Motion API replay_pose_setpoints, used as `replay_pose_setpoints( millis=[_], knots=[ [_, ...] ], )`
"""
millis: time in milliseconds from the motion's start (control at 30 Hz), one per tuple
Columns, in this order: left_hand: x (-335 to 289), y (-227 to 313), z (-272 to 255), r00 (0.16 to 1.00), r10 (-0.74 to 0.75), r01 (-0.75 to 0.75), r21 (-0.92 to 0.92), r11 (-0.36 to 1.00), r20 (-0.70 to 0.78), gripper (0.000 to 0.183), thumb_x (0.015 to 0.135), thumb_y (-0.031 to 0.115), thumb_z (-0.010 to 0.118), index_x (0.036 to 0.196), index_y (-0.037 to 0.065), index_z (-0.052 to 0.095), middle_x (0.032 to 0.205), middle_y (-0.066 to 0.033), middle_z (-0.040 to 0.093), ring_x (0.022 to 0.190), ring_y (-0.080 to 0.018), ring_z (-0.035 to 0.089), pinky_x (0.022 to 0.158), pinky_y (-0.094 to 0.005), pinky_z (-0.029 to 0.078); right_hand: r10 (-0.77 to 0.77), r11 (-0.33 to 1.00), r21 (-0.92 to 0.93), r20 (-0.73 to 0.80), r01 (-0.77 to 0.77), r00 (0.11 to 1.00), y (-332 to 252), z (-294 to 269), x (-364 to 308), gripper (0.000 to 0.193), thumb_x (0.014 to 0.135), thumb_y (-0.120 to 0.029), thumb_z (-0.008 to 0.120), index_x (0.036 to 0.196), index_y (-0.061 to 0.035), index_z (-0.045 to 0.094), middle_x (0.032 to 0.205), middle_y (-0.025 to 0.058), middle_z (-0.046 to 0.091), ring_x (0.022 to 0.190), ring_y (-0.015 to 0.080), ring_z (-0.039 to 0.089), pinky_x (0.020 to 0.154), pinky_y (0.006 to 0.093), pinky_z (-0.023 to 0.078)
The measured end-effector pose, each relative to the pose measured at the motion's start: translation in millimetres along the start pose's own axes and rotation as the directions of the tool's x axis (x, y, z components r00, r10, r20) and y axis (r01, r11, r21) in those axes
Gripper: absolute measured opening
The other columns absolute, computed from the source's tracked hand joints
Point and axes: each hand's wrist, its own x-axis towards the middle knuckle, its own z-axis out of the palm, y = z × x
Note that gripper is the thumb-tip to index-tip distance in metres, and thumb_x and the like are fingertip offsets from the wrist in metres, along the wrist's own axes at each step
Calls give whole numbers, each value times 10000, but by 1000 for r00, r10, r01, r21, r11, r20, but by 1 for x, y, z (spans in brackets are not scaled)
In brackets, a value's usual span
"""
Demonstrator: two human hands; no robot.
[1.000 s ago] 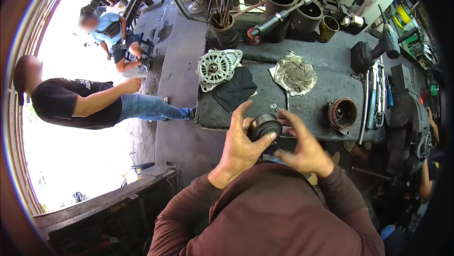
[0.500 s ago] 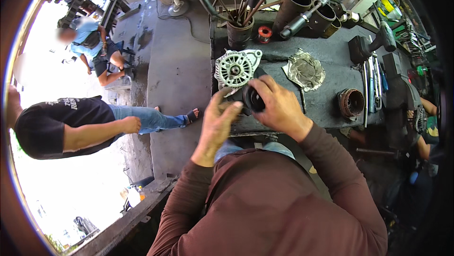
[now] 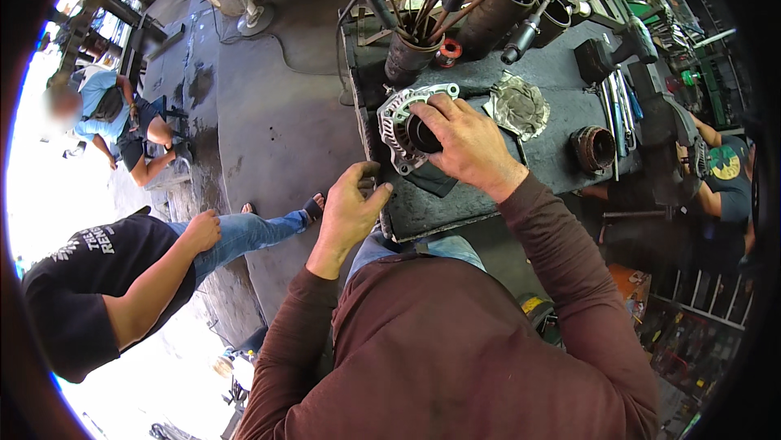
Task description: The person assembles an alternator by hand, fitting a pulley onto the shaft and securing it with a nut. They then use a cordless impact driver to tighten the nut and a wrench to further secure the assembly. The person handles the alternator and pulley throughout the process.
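An alternator end housing (image 3: 394,121) of silvery metal, with slotted vents, lies near the bench's left edge. My right hand (image 3: 470,147) grips a black pulley (image 3: 421,136) from above, with the fingers curled round its rim. The pulley rests on or just over the middle of the housing; the contact is hidden. Below them a dark cloth (image 3: 431,180) is spread on the bench. Off the bench's front left corner, my left hand (image 3: 351,206) hangs with thumb and forefinger apart and nothing visible between them.
Right of my hand lie a crumpled foil dish (image 3: 518,106) and a copper-wound ring (image 3: 594,150). A can of rods (image 3: 409,58) and a red spool (image 3: 447,52) stand behind. A power tool (image 3: 610,56) and wrenches (image 3: 620,115) are at right. A person (image 3: 106,269) stands at left.
My right hand has carried the pulley up onto the housing. The left hand has let go and drawn back toward the bench edge. The whole view has shifted a little.
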Motion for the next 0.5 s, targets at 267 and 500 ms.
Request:
replay_pose_setpoints(
  millis=[267,500],
  knots=[
    [39,18,24,800,599,-491,545,680,-27,854,749,196,852,1517,67,501,1598,-238,424,1503,-485,359,1244,-565,336,117,987,111,11,-117,993,7,15,-5,789,704,-186,902,1409,-38,579,1306,168,603,1104,394,682,880,478,593],
    [67,14,51,791,606,-474,543,693,-82,986,674,181,901,1555,102,466,1636,-214,381,1545,-489,289,1277,-566,295,207,969,116,105,-219,973,7,5,-3,798,704,-203,898,1408,-28,566,1290,228,607,1046,436,714,856,500,604]
  ],
)
